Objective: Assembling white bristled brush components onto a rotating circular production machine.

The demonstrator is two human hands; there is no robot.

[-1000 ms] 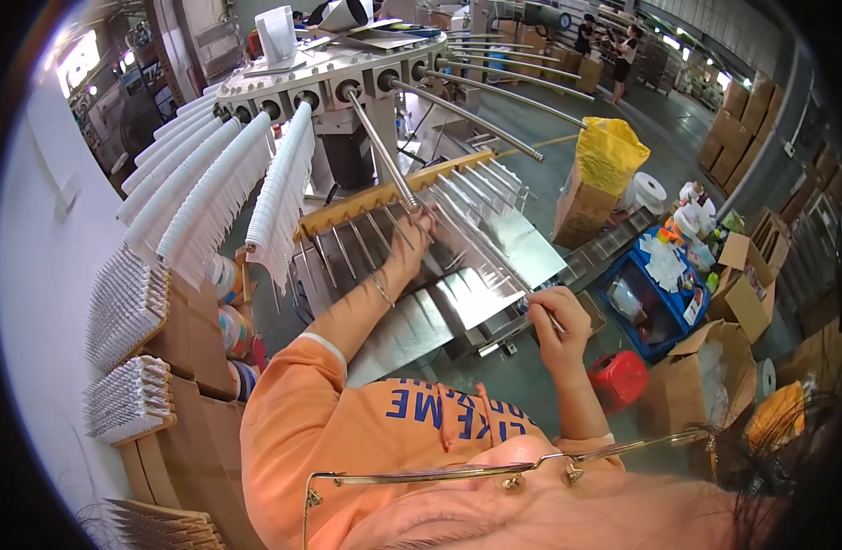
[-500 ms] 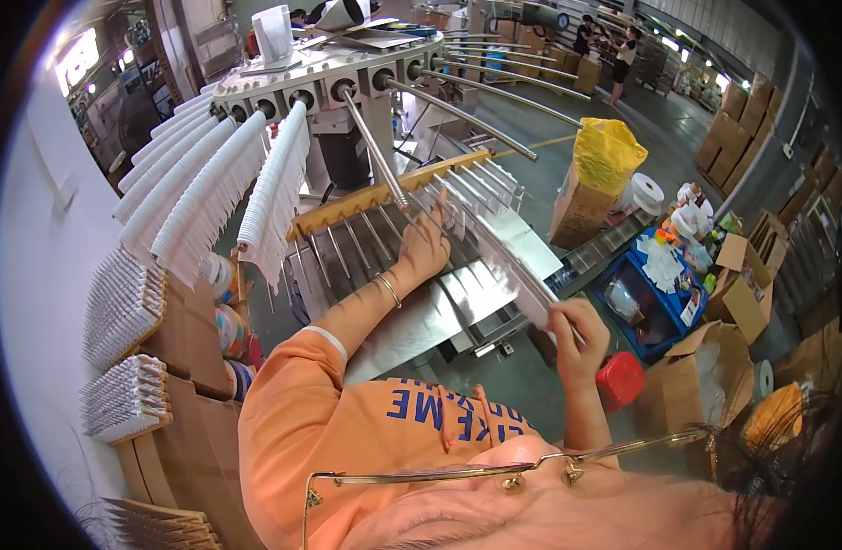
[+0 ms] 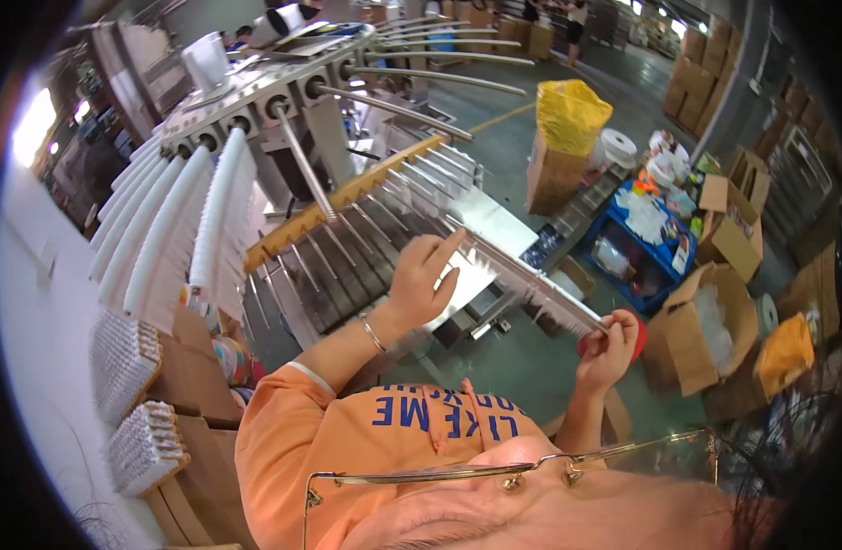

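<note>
My right hand [image 3: 611, 350] is closed around the near end of a long straight metal strip [image 3: 529, 275], with a pale, blurred fringe hanging along its lower edge. The strip slants up and left from that hand toward my left hand [image 3: 423, 282]. My left index finger stretches out to the strip's far end, with the thumb apart; whether the fingertip touches it I cannot tell. Beyond my left hand stands a wooden-backed rack [image 3: 347, 195] with several thin metal rods pointing toward me. One bare metal arm [image 3: 302, 160] of the round machine reaches over this rack.
On the left, other machine arms carry rows of white sleeve-like pieces [image 3: 221, 215]. Bristled white blocks [image 3: 148, 447] sit by cartons at the lower left. To the right are a carton with a yellow bag [image 3: 572, 115], a blue crate [image 3: 627, 261] and an open cardboard box [image 3: 700, 321].
My left hand has drawn back from among the rack's rods toward me. My right hand has moved right with the strip, away from the rack. The view has also shifted.
</note>
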